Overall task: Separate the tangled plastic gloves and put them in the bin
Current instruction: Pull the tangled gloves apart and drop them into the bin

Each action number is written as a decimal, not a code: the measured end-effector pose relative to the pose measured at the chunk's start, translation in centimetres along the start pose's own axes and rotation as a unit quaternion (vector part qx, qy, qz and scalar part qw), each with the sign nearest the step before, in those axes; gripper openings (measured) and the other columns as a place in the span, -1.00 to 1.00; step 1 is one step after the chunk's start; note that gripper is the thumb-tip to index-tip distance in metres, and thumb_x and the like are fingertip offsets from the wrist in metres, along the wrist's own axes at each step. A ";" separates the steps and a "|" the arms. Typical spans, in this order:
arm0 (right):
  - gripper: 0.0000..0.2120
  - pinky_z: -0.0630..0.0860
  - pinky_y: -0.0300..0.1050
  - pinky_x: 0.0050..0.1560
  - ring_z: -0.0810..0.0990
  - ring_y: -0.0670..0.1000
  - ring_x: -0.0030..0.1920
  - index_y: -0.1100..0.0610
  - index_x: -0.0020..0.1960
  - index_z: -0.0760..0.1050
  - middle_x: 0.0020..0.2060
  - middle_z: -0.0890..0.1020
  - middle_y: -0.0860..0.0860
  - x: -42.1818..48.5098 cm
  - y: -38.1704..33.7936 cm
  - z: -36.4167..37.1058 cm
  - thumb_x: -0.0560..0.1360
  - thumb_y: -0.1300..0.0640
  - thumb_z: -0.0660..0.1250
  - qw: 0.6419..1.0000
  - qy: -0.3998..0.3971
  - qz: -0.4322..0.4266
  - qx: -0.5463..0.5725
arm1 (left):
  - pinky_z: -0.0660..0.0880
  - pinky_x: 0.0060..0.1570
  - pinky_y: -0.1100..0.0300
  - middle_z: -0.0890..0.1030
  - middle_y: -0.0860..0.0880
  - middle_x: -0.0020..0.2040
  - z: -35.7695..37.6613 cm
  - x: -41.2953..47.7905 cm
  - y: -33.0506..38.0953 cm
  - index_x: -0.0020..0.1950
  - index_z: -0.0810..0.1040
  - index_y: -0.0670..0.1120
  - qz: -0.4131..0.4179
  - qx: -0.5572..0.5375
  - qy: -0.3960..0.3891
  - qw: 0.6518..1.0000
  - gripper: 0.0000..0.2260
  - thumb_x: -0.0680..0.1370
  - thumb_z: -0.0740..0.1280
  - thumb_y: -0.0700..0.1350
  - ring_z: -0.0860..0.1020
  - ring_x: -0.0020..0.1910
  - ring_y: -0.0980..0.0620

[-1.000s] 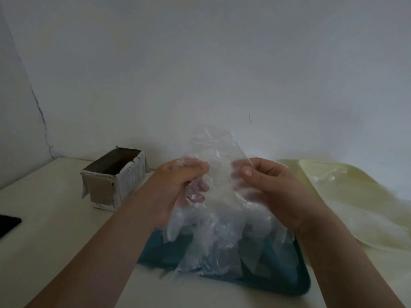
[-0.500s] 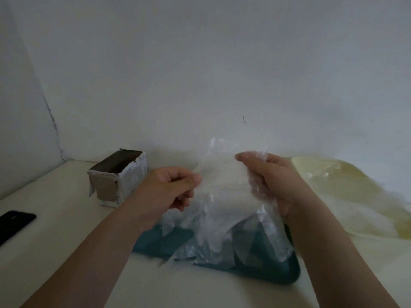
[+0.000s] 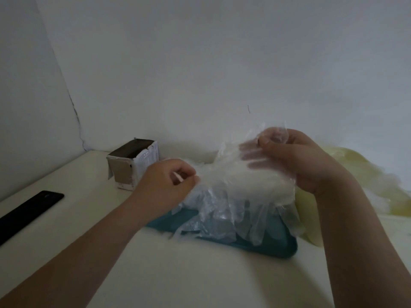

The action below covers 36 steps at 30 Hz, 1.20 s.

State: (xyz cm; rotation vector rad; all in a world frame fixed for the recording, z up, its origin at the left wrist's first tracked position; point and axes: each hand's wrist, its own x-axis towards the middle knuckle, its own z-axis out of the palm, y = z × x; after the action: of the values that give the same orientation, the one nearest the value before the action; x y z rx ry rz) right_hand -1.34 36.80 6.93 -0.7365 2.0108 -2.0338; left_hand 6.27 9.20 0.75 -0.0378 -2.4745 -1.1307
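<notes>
A clump of clear plastic gloves [image 3: 235, 192] hangs between my hands above a teal tray [image 3: 275, 247]. My left hand [image 3: 166, 185] pinches the left end of one stretched glove. My right hand [image 3: 295, 161] is higher and to the right, its fingers closed on the other end of the clump. Several glove fingers dangle down onto the tray. A small open cardboard box [image 3: 133, 163] stands at the back left by the wall.
A black phone [image 3: 26, 214] lies at the table's left edge. A pale yellow plastic bag [image 3: 360, 181] is spread at the right behind my right arm. The white wall runs close behind the tray.
My hands have pulled apart: the right one rose and went right, the left one stayed low, stretching a glove between them. The view swung left.
</notes>
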 end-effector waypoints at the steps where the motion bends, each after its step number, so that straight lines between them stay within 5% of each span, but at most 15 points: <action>1: -0.80 0.70 0.12 0.01 0.73 0.25 -0.03 0.38 0.12 0.52 -0.01 0.72 0.28 0.1 0.0 0.3 0.66 0.23 0.25 1.000 -0.015 -0.001 0.019 | 0.56 -0.14 0.35 0.67 0.20 0.00 1.1 0.0 0.4 0.04 0.65 0.20 0.019 0.026 -0.035 0.999 -0.89 0.54 0.50 0.04 0.64 -0.14 0.23; 4: -0.83 0.65 0.04 -0.31 0.59 0.16 -0.36 0.25 0.08 0.55 -0.25 0.67 0.18 0.6 0.6 0.6 0.71 0.23 0.19 0.999 0.026 -0.018 -0.040 | 0.52 0.23 0.14 0.51 0.23 0.31 4.3 0.3 0.8 0.42 0.46 0.24 0.013 0.120 -0.188 0.975 -0.43 0.46 0.45 0.37 0.54 0.24 0.23; 6: -0.78 0.46 -0.14 -0.44 0.47 0.04 -0.46 0.15 0.04 0.61 -0.39 0.60 0.03 0.7 1.0 0.6 0.72 0.21 0.19 0.989 0.073 -0.030 -0.128 | 0.48 0.34 0.02 0.49 0.12 0.38 5.9 0.8 0.5 0.53 0.39 0.16 0.020 0.181 -0.214 0.960 -0.33 0.48 0.43 0.36 0.49 0.36 0.06; 10: -0.73 0.44 -0.15 -0.33 0.51 0.06 -0.31 0.08 -0.07 0.68 -0.37 0.61 0.00 0.6 1.1 0.6 0.70 0.08 0.26 0.982 0.059 -0.009 -0.177 | 0.54 0.18 0.08 0.63 0.04 0.13 5.9 2.0 -0.9 0.35 0.59 0.06 0.019 0.236 -0.164 0.958 -0.68 0.60 0.42 -0.01 0.59 0.13 0.00; 14: -0.73 0.37 -0.13 -0.37 0.44 0.09 -0.34 0.12 -0.03 0.68 -0.39 0.61 0.03 0.7 1.0 1.8 0.70 0.09 0.25 0.978 0.067 -0.002 -0.200 | 0.54 -0.09 0.13 0.59 0.11 -0.18 4.9 1.9 -3.4 -0.04 0.64 0.04 -0.001 0.178 -0.198 0.964 -0.98 0.57 0.42 -0.05 0.62 -0.14 0.01; 16: -0.73 0.36 -0.19 -0.43 0.40 0.07 -0.40 0.12 -0.04 0.67 -0.46 0.59 -0.03 0.6 0.9 2.4 0.70 0.09 0.24 0.973 0.051 0.010 -0.223 | 0.57 -0.14 0.02 0.59 0.02 -0.18 5.1 1.3 -4.3 -0.12 0.60 -0.02 0.002 0.145 -0.186 0.972 -0.76 0.57 0.40 0.13 0.60 -0.18 -0.01; 18: -0.73 0.35 -0.21 -0.47 0.36 0.03 -0.48 0.11 -0.06 0.66 -0.51 0.56 -0.09 0.4 0.9 2.9 0.70 0.09 0.24 0.970 0.027 0.022 -0.240 | 0.55 -0.05 0.02 0.56 0.03 -0.01 5.4 0.7 -4.1 0.05 0.61 0.00 0.049 0.171 -0.127 0.976 -0.71 0.58 0.37 0.22 0.56 -0.07 0.02; 20: -0.75 0.34 -0.20 -0.48 0.35 0.01 -0.50 0.12 -0.05 0.66 -0.54 0.55 -0.10 0.2 0.8 3.4 0.69 0.12 0.26 0.967 0.024 0.031 -0.252 | 0.53 0.00 0.04 0.54 0.03 0.10 6.1 0.0 -3.2 0.20 0.62 -0.01 0.148 0.180 -0.098 0.968 -0.75 0.60 0.39 0.09 0.55 0.03 -0.01; 22: -0.76 0.33 -0.19 -0.48 0.35 0.01 -0.50 0.13 -0.06 0.66 -0.54 0.55 -0.11 0.2 0.9 3.8 0.69 0.12 0.27 0.965 0.027 0.044 -0.257 | 0.56 -0.03 0.03 0.57 -0.03 0.14 6.9 -0.6 -2.7 0.25 0.64 -0.06 0.200 0.166 -0.152 0.953 -0.72 0.58 0.40 0.01 0.58 0.05 -0.07; 26: -0.76 0.35 -0.20 -0.48 0.38 0.06 -0.45 0.14 -0.03 0.69 -0.46 0.61 -0.08 -0.5 1.4 3.7 0.68 0.12 0.28 0.962 0.037 0.058 -0.266 | 0.54 -0.04 0.03 0.60 -0.09 0.03 8.3 -0.7 -2.5 0.03 0.64 -0.04 0.135 0.232 -0.238 0.933 -0.70 0.48 0.39 0.16 0.59 0.06 -0.17; 28: -0.76 0.36 -0.20 -0.48 0.39 0.07 -0.44 0.16 -0.03 0.69 -0.44 0.62 -0.06 -1.3 1.5 3.6 0.68 0.14 0.28 0.962 0.041 0.064 -0.263 | 0.52 -0.10 0.05 0.62 -0.08 -0.03 8.6 -0.5 -2.6 -0.10 0.64 -0.04 0.112 0.222 -0.229 0.941 -0.89 0.52 0.37 -0.03 0.61 0.02 -0.19; 30: -0.77 0.38 -0.16 -0.42 0.42 0.08 -0.44 0.20 -0.02 0.68 -0.43 0.63 -0.04 -2.0 1.8 3.5 0.68 0.17 0.27 0.967 0.045 0.069 -0.241 | 0.57 -0.08 0.04 0.69 -0.10 -0.05 8.5 -0.2 -2.9 -0.05 0.70 -0.08 0.103 0.187 -0.216 0.953 -0.85 0.56 0.33 -0.12 0.63 -0.05 -0.15; 34: -0.77 0.36 -0.10 -0.36 0.43 0.06 -0.45 0.24 0.02 0.66 -0.30 0.69 0.11 -2.8 1.5 3.3 0.69 0.19 0.26 0.980 0.053 0.073 -0.179 | 0.50 -0.16 0.15 0.58 -0.02 -0.29 5.6 0.8 -1.9 -0.16 0.62 -0.14 0.006 0.033 -0.189 0.981 -0.72 0.68 0.30 -0.04 0.53 -0.29 0.03; 36: -0.77 0.48 -0.05 -0.35 0.54 0.09 -0.40 0.25 0.03 0.67 -0.22 0.71 0.18 -3.1 1.2 3.2 0.69 0.16 0.27 0.981 0.056 0.066 -0.173 | 0.56 -0.05 0.08 0.66 -0.05 -0.21 3.3 1.7 -1.0 -0.11 0.66 -0.11 -0.009 -0.001 -0.127 0.992 -0.71 0.69 0.29 0.00 0.61 -0.19 -0.04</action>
State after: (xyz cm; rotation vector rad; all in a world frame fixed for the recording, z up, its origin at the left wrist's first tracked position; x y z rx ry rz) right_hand 2.57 35.30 5.00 -0.5357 2.4433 -1.7078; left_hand 3.32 10.70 -1.29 -0.1706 -2.6995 -1.2023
